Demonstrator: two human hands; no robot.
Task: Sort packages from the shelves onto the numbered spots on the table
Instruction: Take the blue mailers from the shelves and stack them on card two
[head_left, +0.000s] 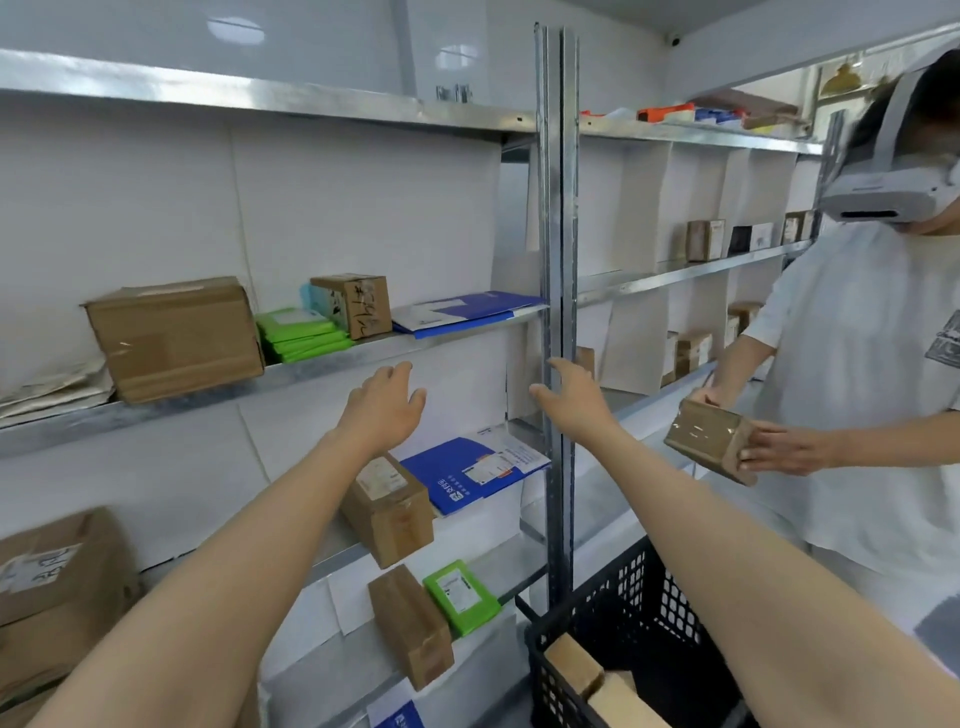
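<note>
We note the left hand (387, 405) and right hand (571, 397) empty, fingers spread; we advise gripping the blue envelope (467, 310) squarely by both edges.

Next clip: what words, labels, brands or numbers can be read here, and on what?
No text reads cleanly.
Small cardboard box, upper shelf: black handwritten marks, illegible.
Blue envelope, middle shelf: white logo characters and printed label, too blurred.
Brown box beside it: shipping label, too small.
Green package, lower shelf: white label, too small.
Lower-left box: handwriting on label, blurred.
</note>
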